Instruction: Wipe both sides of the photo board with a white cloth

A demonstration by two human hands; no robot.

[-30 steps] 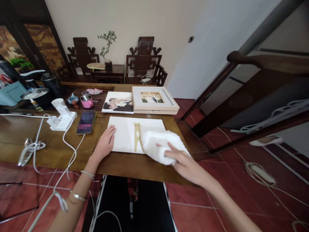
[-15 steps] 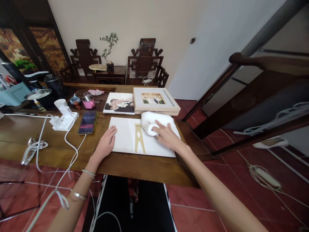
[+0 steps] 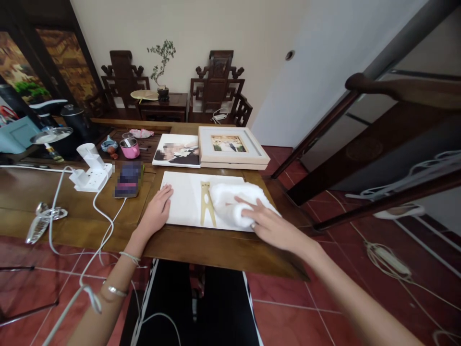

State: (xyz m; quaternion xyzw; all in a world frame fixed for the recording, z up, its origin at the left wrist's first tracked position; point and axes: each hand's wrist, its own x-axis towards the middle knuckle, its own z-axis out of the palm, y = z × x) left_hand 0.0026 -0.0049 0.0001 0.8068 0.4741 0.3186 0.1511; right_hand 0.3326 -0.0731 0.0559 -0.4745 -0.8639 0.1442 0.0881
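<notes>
A white flat panel (image 3: 183,204) lies near the table's front edge, with a gold, two-legged piece (image 3: 206,206) on its face. My left hand (image 3: 157,207) rests flat on the panel's left edge, fingers stretched out. Bunched on the right part of the panel is a white towel (image 3: 230,194), fluffy and partly folded over itself. My right hand (image 3: 270,222) grips the towel near the lower right corner, its fingers pressed into the cloth. That corner of the panel is hidden under towel and hand.
Behind the panel lie a photo print (image 3: 176,151) and a framed picture (image 3: 234,146). A phone (image 3: 127,180), a power strip (image 3: 94,177) with white cables, a hair clip (image 3: 45,221) and a pink cup (image 3: 129,148) are on the left. A wooden chair (image 3: 324,158) stands right.
My right hand has drawn the towel toward me and to the right, down to the panel's front edge. My left hand stays on the left edge. The view has shifted slightly.
</notes>
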